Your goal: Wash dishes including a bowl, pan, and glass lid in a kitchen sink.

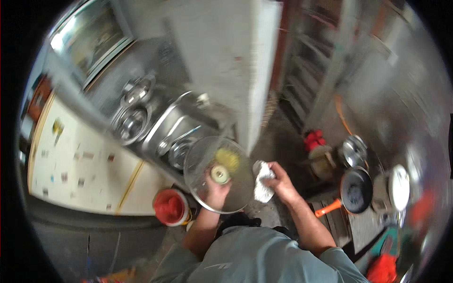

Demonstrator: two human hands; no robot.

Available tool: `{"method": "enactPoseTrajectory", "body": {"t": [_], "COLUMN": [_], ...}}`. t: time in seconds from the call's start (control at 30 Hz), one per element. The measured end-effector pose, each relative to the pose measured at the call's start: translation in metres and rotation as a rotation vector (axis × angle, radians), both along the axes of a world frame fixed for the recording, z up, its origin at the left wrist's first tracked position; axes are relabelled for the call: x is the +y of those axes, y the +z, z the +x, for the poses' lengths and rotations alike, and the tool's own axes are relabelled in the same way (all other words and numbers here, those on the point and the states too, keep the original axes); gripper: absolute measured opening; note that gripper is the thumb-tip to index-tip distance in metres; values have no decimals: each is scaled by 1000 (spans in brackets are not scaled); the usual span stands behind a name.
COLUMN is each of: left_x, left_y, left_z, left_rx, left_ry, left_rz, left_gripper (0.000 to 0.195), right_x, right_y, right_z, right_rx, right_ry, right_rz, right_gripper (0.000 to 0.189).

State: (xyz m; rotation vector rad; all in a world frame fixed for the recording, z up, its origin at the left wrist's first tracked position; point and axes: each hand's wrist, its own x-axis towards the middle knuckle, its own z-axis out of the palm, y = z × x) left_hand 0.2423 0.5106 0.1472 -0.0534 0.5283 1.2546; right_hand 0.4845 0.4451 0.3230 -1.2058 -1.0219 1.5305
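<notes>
A round glass pan lid (238, 191) with a pale knob at its middle is held in front of my body. My left hand (216, 189) grips it by the knob, and part of the hand shows through the glass. To the right of the lid, my right hand (283, 182) has its fingers closed on a crumpled white cloth (263, 184). Beyond the lid, a yellowish patch (227, 159) is seen through the glass; what it is cannot be told.
A steel sink (159, 131) holds utensils and a bowl. Metal bowls (132, 123) stand left of it. Below sits a bucket with something red (171, 207). At right are a frying pan (356, 191) with an orange handle and a shiny metal lid (354, 151).
</notes>
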Motion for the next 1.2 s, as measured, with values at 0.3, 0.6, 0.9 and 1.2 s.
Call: {"method": "enactPoseTrajectory", "body": {"t": [0.3,0.6,0.9,1.2], "left_x": [6,59,123,143], "left_y": [77,31,85,83], "left_z": [-49,-92,-72,-95], "left_rx": [875,-42,208,164], "left_ry": [408,661,852,819], "left_rz": [460,-127,-13,113], "left_gripper": [46,32,36,41], "right_x": [117,180,287,303], "right_y": [-33,-79,-63,-13], "right_z": [-170,-225,-254,-311], "right_rx": [-610,-693,-428,-188], "right_ry": [544,598,700,819], "right_rz": [885,1091,1151,1135], "right_gripper": [53,48,40,39]}}
